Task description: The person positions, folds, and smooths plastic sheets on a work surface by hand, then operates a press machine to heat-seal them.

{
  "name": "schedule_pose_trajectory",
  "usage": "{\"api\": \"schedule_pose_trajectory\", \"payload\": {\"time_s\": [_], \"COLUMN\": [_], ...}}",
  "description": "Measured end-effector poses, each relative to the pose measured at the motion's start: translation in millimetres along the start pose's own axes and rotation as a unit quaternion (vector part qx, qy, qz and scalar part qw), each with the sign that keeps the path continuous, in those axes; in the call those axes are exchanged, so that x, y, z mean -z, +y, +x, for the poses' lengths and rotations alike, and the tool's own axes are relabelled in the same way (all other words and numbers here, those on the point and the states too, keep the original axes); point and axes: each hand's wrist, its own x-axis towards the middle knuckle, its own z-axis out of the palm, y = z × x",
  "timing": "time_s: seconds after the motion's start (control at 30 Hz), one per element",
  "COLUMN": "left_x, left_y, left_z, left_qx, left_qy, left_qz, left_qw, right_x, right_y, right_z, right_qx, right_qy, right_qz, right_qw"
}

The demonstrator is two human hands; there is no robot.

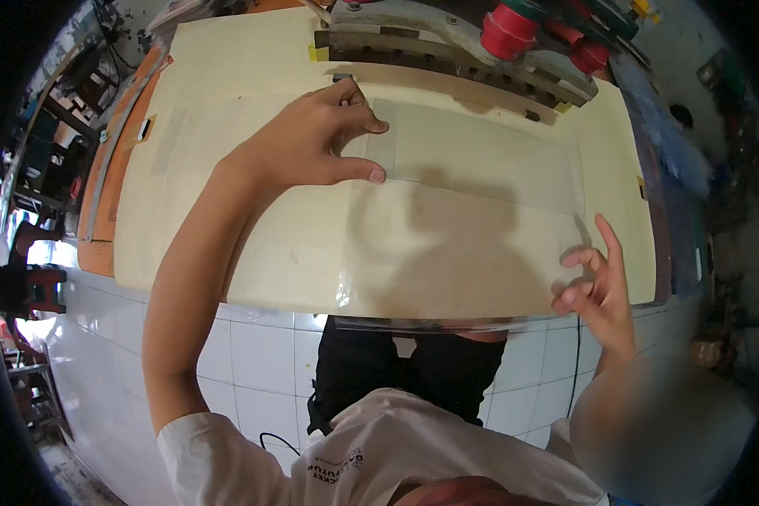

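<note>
White floor tiles [261, 350] run beneath a broad desk [295, 244] with a pale cream top, and the view darkens to black at its rounded corners. On the desk, in front of a heavy metal machine bar with dark slots [447, 51], lies a thin, clear rectangular plastic sheet [481, 148]; its edges are faint, and a shadow of head and shoulders blurs its near border. Left hand [320, 135] is at the sheet's left end, thumb and forefinger parted and clasping nothing; whether the fingertips press on the film is hard to tell. Right hand [603, 287] is empty, fingers loosely bent, near the desk's right front corner; a grey blurred disc [662, 430] covers part of that arm. Red round knobs [510, 32] top the machine, whose upper part is cut off by the frame and which blocks the far side. Beyond the desk's left edge, a narrow metal strip [101, 181] lies on an orange-brown wooden board [99, 253]; dim clutter behind it is indistinct.
</note>
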Motion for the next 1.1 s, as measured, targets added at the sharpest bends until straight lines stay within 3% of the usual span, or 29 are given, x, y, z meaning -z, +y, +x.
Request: {"api": "schedule_pose_trajectory", "payload": {"time_s": [0.07,0.3,0.37,0.4,0.47,0.57,0.7,0.8,1.0,1.07,1.1], "left_x": [0.4,0.6,-1.6,-2.2,-2.0,2.0,3.1,-0.2,1.7,-0.5,-0.9], "left_y": [1.5,3.6,3.2,2.3,0.5,6.5,8.1,3.7,9.8,6.2,5.6], "left_z": [-1.1,-0.9,-2.9,-4.0,-3.2,-1.5,-0.7,-1.3,-4.3,-6.4,-9.2], "left_qx": [0.012,0.015,-0.004,0.0,-0.001,0.039,0.047,0.01,0.054,-0.014,-0.006], "left_qy": [-0.021,-0.038,-0.012,-0.008,-0.02,-0.05,-0.054,-0.033,-0.033,0.006,0.006], "left_qz": [-0.015,-0.021,-0.018,-0.017,-0.006,-0.009,-0.003,0.022,-0.027,0.033,0.031], "left_qw": [1.0,0.999,1.0,1.0,1.0,0.998,0.997,0.999,0.998,0.999,0.999], "right_x": [-13.4,-5.7,1.8,6.4,11.0,-4.5,-50.1,-81.8,-116.9,-122.4,-124.5], "right_y": [5.1,-20.2,-15.5,-13.6,-13.5,-33.8,-49.9,-49.0,-39.1,-37.8,-36.1], "right_z": [-13.7,-20.7,-15.8,-12.7,-4.1,10.2,53.8,99.5,156.9,158.9,157.7], "right_qx": [0.06,0.021,-0.041,-0.039,0.078,0.166,0.276,0.363,0.278,0.285,0.288], "right_qy": [0.046,0.119,0.106,0.101,0.148,0.148,0.013,-0.084,-0.162,-0.154,-0.143], "right_qz": [-0.029,-0.005,-0.154,-0.157,-0.411,-0.385,-0.365,-0.412,-0.45,-0.468,-0.488], "right_qw": [0.997,0.993,0.982,0.982,0.896,0.896,0.889,0.831,0.833,0.822,0.812]}}
